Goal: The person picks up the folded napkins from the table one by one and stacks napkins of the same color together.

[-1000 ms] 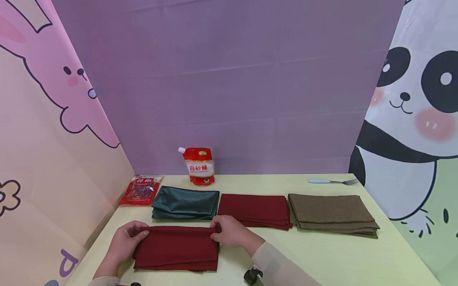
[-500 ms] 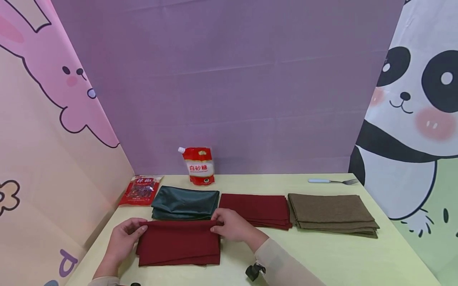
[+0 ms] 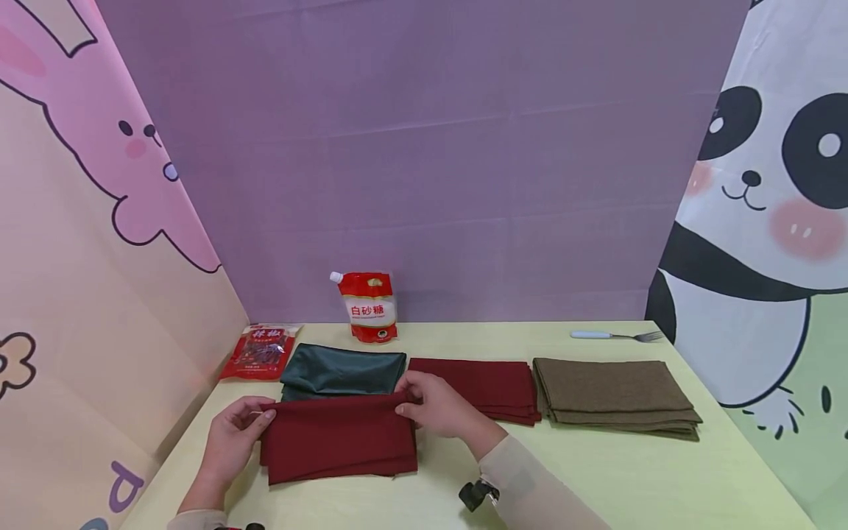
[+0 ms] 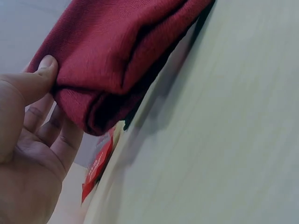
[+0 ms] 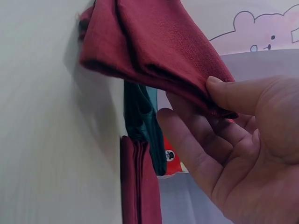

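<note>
A folded dark red cloth (image 3: 341, 440) is held up between my two hands, its layers hanging down toward me. My left hand (image 3: 230, 445) pinches its far left corner between thumb and fingers, the thumb on top in the left wrist view. At the far right corner my right hand (image 3: 442, 408) grips it the same way, thumb above and fingers beneath. In both wrist views the cloth hangs off the tabletop. Right behind it lies a folded dark green cloth (image 3: 344, 372), whose near edge the red one overlaps in the head view.
Right of the green cloth lie another folded red cloth (image 3: 473, 383) and a folded brown cloth (image 3: 616, 394). A red snack packet (image 3: 260, 353) lies at the back left, a white sugar pouch (image 3: 368, 309) stands behind, and a fork (image 3: 616, 336) lies at the back right.
Both hands have carried the red cloth up and away from me, slightly to the right, so that it now covers the green cloth's near edge. The other things have stayed put.
</note>
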Available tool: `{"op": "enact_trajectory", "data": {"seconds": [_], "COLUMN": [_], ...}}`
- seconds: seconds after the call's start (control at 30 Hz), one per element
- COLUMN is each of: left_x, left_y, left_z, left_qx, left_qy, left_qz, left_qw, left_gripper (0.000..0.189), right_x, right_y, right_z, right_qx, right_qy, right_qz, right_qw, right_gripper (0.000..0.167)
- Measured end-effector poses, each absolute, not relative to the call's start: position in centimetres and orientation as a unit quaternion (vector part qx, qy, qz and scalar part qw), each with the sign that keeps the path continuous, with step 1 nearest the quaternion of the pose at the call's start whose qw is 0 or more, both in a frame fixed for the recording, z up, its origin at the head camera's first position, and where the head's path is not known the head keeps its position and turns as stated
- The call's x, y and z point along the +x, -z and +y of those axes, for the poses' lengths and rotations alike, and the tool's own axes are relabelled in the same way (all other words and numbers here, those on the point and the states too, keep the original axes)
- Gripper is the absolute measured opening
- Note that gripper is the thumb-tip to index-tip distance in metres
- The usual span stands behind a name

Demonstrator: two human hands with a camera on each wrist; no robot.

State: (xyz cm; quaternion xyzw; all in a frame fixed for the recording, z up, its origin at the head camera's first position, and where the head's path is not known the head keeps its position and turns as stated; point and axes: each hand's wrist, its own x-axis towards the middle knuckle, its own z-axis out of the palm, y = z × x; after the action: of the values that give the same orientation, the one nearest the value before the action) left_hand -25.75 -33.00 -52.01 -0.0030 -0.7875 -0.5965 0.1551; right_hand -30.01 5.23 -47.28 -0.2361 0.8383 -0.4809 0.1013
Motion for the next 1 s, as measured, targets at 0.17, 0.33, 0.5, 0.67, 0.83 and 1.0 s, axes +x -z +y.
{"op": "enact_trajectory", "data": {"seconds": [0.17,0.33,0.5,0.67,0.83,1.0], "left_x": [-25.9,-26.1,-26.0,-25.8,-25.7,-25.7], "left_y": [51.8,51.5,51.0,50.1,49.5,48.9], "left_z": [-32.7,-32.4,-32.0,-31.4,-30.8,-30.3], "left_qx": [-0.015,-0.027,-0.027,-0.032,-0.046,-0.053], "left_qy": [0.604,0.605,0.601,0.603,0.609,0.611], "left_qz": [-0.781,-0.779,-0.78,-0.778,-0.772,-0.769], "left_qw": [0.16,0.166,0.172,0.175,0.176,0.181], "left_gripper": [0.028,0.026,0.026,0.028,0.031,0.03], "right_x": [-30.2,-30.5,-30.6,-30.5,-30.5,-30.4], "right_y": [46.9,46.7,46.2,45.6,45.4,45.1], "right_z": [5.6,6.0,6.4,6.9,7.5,8.0], "right_qx": [-0.232,-0.226,-0.226,-0.226,-0.224,-0.227], "right_qy": [0.497,0.51,0.515,0.516,0.533,0.542], "right_qz": [0.831,0.824,0.821,0.822,0.812,0.805], "right_qw": [0.095,0.098,0.093,0.082,0.083,0.079], "right_gripper": [0.02,0.023,0.021,0.019,0.019,0.018]}}
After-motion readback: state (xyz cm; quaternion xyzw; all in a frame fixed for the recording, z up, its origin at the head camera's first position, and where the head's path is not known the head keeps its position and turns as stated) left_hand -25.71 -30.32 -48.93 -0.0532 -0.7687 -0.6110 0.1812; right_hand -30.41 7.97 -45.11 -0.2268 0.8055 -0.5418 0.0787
